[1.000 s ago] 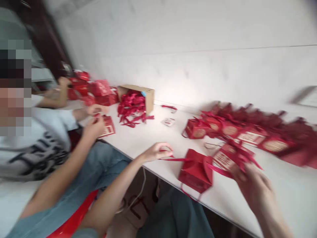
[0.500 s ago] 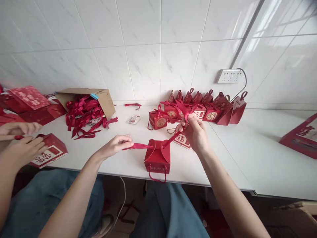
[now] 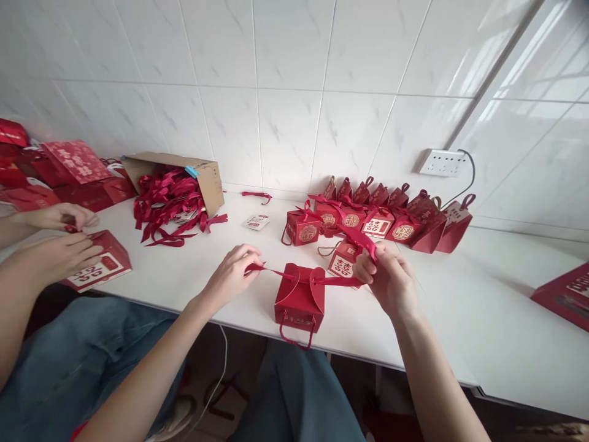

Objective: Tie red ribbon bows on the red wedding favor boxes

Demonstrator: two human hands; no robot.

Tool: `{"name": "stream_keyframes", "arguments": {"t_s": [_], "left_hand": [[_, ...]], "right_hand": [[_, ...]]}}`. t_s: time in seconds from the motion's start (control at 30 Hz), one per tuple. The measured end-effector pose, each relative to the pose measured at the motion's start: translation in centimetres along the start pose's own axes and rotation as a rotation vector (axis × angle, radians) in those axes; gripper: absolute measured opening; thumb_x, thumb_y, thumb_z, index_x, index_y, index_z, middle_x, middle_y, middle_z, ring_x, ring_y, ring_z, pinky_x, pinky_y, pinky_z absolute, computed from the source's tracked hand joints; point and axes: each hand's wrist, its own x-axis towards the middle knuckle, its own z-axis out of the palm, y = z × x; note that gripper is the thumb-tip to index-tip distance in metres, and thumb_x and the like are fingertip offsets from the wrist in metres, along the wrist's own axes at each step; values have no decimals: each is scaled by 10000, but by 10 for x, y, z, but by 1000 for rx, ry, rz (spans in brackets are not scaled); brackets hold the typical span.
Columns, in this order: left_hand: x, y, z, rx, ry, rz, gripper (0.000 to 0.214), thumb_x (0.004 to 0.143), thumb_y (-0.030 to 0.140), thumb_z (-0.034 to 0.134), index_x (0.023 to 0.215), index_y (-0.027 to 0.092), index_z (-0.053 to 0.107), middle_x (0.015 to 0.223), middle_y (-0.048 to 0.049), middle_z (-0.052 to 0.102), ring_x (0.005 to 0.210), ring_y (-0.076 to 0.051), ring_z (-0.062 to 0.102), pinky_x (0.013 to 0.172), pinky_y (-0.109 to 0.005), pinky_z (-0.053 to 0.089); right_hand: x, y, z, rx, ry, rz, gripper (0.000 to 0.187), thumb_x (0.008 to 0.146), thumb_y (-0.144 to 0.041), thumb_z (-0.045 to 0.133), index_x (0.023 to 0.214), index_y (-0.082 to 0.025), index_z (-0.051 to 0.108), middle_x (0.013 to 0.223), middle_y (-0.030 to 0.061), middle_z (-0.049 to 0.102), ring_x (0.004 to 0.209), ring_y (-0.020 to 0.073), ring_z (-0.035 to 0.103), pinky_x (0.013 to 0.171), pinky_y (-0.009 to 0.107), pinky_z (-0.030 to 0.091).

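Observation:
A small red gift box (image 3: 300,307) stands near the table's front edge, a red cord handle hanging down its front. Red ribbon (image 3: 338,282) passes through the holes in its top flaps and stretches out to both sides. To the left of the box, my left hand (image 3: 237,270) pinches one ribbon end. My right hand (image 3: 389,273) is closed around the other end at the right, and a loose tail sticks up past the fingers. Just behind lies another red box (image 3: 341,265) with a white label, partly hidden by my right hand.
Finished-looking red boxes (image 3: 352,220) line the wall at the back. A cardboard box (image 3: 212,189) spills red ribbons (image 3: 168,199) beside a small card (image 3: 256,222). At the left, a co-worker's hands (image 3: 76,245) handle another red box (image 3: 108,261). A socket strip (image 3: 442,163) is on the wall.
The ribbon on the right has gone from slanting upward to nearly level as my right hand lowered and moved outward. My left hand still holds its end. The whole view has shifted slightly.

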Motion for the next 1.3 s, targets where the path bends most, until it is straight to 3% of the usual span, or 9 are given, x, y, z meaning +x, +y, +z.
{"name": "stream_keyframes", "arguments": {"t_s": [0.1, 0.27, 0.4, 0.53, 0.7, 0.97, 1.13, 1.23, 1.3], "left_hand": [[1, -9, 15, 151, 131, 78, 162, 858, 175, 450, 768, 194, 583, 937, -72, 620, 900, -201, 576, 834, -349, 422], [-7, -14, 23, 93, -42, 1, 149, 857, 201, 460, 823, 205, 605, 911, -52, 650, 913, -198, 591, 843, -349, 424], [-14, -3, 3, -20, -164, -91, 266, 821, 285, 496, 1054, 223, 610, 1133, -77, 609, 1122, -248, 529, 981, -391, 387], [-7, 17, -8, -328, -401, -163, 433, 830, 372, 499, 1250, 268, 492, 1339, -45, 497, 1248, -246, 453, 1032, -356, 373], [4, 35, 7, -415, -345, -364, 277, 849, 470, 471, 916, 216, 561, 929, -23, 631, 895, -197, 596, 805, -307, 474], [16, 37, 2, -731, -462, -506, 309, 820, 438, 533, 654, 180, 494, 475, 56, 431, 437, -74, 377, 474, -217, 315], [22, 35, 6, -895, -505, -610, 405, 791, 443, 563, 545, 189, 364, 382, 96, 271, 353, -37, 213, 405, -213, 181], [21, 29, 3, -807, -519, -590, 346, 781, 444, 579, 599, 180, 449, 423, 73, 393, 375, -50, 334, 427, -205, 264], [19, 19, -10, -659, -380, -602, 273, 730, 431, 635, 780, 170, 570, 554, 32, 546, 486, -92, 503, 491, -215, 373]], "right_hand": [[-1, 5, -2, -9, 56, -26, 269, 797, -355, 653, 632, -190, 520, 545, -51, 426, 462, 86, 427, 486, 242, 339], [-13, 4, -12, -37, 110, -4, 278, 808, -369, 622, 621, -199, 506, 567, -44, 468, 472, 97, 466, 527, 268, 423], [-24, 4, -27, -38, -76, 138, 413, 839, -570, 462, 687, -204, 575, 465, -54, 445, 302, 86, 374, 399, 272, 389], [-26, 14, -23, -476, -86, 319, 535, 863, -650, 348, 811, -180, 597, 562, -21, 519, 335, 91, 431, 357, 244, 360], [-22, 30, -4, -904, -245, 273, 329, 828, -513, 542, 773, -190, 568, 784, 29, 590, 593, 128, 523, 492, 245, 422], [-18, 37, -5, -518, -296, 428, 348, 768, -491, 623, 685, -180, 489, 624, -24, 501, 565, 104, 446, 532, 243, 359], [-15, 33, -7, -384, -200, 485, 337, 742, -478, 671, 876, -194, 549, 632, -46, 483, 544, 102, 464, 528, 238, 354], [-13, 28, -4, -406, -182, 475, 297, 788, -483, 621, 899, -214, 566, 629, -51, 462, 516, 90, 453, 498, 221, 349], [-14, 25, -2, -438, -203, 463, 295, 795, -499, 608, 893, -222, 578, 601, -50, 458, 457, 76, 408, 438, 205, 312]]}}
